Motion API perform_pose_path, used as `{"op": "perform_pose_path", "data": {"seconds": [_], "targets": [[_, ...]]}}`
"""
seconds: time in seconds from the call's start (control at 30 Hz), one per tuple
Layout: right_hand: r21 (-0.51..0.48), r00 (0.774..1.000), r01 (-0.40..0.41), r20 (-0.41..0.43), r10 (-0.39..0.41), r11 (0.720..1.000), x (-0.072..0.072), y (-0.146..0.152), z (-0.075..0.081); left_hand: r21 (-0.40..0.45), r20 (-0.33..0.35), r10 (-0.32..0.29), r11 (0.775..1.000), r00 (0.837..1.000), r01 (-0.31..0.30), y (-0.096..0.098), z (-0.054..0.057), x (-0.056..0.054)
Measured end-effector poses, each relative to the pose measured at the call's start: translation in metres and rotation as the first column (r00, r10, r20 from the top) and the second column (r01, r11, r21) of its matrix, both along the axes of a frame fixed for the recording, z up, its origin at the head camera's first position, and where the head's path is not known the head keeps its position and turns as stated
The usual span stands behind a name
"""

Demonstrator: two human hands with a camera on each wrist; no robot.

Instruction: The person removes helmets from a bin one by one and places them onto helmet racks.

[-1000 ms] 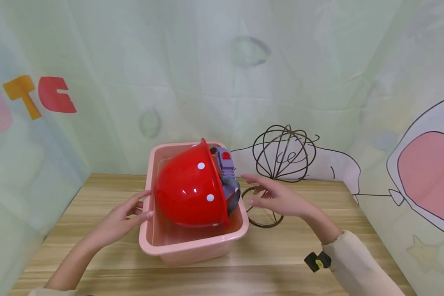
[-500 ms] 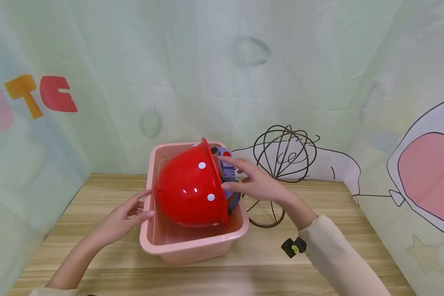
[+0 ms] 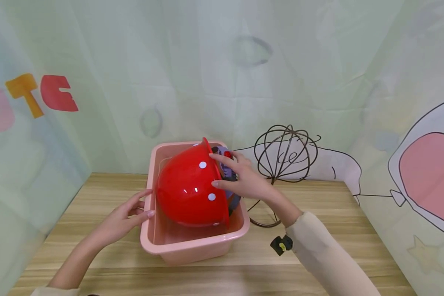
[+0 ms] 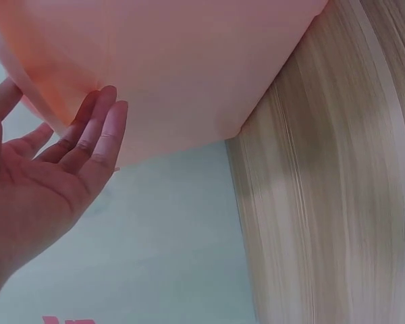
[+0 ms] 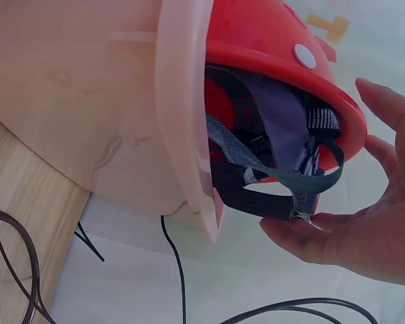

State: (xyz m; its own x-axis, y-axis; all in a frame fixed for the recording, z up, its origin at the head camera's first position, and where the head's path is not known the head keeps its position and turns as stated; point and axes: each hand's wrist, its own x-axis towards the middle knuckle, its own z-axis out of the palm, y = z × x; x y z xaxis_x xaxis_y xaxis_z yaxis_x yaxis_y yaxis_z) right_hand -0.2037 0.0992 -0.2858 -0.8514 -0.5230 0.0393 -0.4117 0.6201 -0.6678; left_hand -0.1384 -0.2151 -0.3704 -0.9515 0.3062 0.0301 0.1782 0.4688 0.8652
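A red safety helmet [image 3: 188, 189] with white dots lies on its side in a pink plastic bin [image 3: 185, 248]. Its opening faces right, showing a grey and purple harness with dark straps [image 5: 277, 175]. My left hand [image 3: 116, 222] holds the bin's left rim; in the left wrist view several fingertips lie against the outer wall below the rim. My right hand [image 3: 249, 179] spreads around the helmet's brim [image 5: 351, 128]. Its thumb and one finger reach over the outside, while other fingers touch the harness end. Whether it bears any weight I cannot tell.
A dark wire stand [image 3: 286, 154] with a cage-like top and round base stands right of the bin, behind my right forearm. Everything rests on a wood-grain table [image 3: 318, 242]. A printed cloth [image 3: 192, 82] surrounds the table on the back and sides.
My right hand has moved left from beside the wire stand, over the bin's right rim, to the helmet's brim. The left hand, bin and helmet have stayed in place.
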Motion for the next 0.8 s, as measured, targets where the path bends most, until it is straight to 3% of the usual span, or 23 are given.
{"op": "perform_pose_path", "data": {"seconds": [0.37, 0.8], "targets": [[0.016, 1.000, 0.010, -0.005, -0.010, 1.000, -0.0033, -0.0029, -0.0005, 0.019, 0.022, 0.017, 1.000, 1.000, -0.017, -0.0003, -0.0010, 0.0000], [0.071, 0.999, -0.042, 0.008, 0.042, 0.997, -0.0040, -0.0025, 0.0030, 0.009, 0.011, 0.021, 1.000, 1.000, -0.021, 0.0006, 0.0009, 0.0006]]}}
